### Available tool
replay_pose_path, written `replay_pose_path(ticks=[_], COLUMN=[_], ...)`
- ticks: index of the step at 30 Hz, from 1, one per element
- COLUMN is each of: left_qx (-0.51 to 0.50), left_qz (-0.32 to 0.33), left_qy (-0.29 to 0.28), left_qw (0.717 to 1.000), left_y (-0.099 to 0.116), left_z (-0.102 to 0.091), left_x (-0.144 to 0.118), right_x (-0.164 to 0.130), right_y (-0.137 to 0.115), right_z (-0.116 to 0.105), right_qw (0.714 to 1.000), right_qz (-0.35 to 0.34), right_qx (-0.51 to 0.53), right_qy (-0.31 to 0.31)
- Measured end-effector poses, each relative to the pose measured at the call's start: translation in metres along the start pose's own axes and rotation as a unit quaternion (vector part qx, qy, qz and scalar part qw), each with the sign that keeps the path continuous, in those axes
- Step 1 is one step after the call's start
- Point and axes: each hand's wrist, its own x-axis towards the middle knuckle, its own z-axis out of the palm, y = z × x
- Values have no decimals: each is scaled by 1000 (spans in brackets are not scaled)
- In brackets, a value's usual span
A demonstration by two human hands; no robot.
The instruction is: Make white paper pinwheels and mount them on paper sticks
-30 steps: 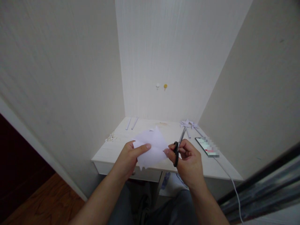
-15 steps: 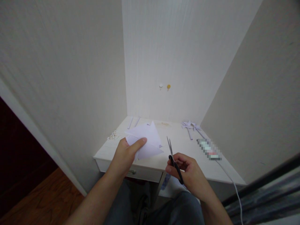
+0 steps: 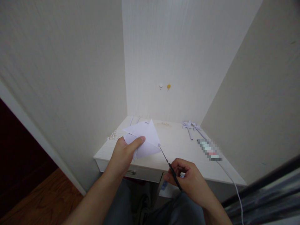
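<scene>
My left hand [image 3: 127, 150] is closed on a sheet of white paper [image 3: 148, 137] partly slit from its corners, the thumb pressing on top near the middle. The paper is held over the front of the white desk [image 3: 173, 140]. In my right hand [image 3: 186, 175] is a pair of scissors [image 3: 172, 170] with black handles, fingers curled round them. Their blades point up and to the left, and the tips are at the right corner of the paper. Whether the blades are parted cannot be made out.
Two paper pinwheels [image 3: 190, 125] on rolled paper sticks lie at the back right. A blurred-out phone-like object [image 3: 209, 150] with a white cable [image 3: 235, 187] lies at the right. Small pale pieces [image 3: 112, 135] are heaped at the left. Two hooks [image 3: 168, 86] are on the back wall.
The scissors have swung left, and their tips have come to the paper's right corner. The paper has shifted slightly left in my left hand.
</scene>
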Motion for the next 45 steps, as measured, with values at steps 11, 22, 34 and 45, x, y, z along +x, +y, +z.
replay_pose_path(ticks=[11, 22, 34, 45], left_qx=[11, 0, 128, 149], left_qz=[-3, -14, -70, -111], left_qy=[-2, 7, -102, -246], left_qw=[1000, 1000, 984, 951], left_y=[-1, 1, 11, 7], left_z=[-1, 2, -11, 4], left_x=[0, -2, 2, -7], right_x=[3, 2, 16, 22], right_y=[0, -1, -5, -24], right_z=[3, 3, -16, -1], right_qw=[1000, 1000, 992, 969], right_qz=[0, 4, -39, -121], right_qx=[-3, 1, 85, 127], right_qy=[14, 11, 87, 176])
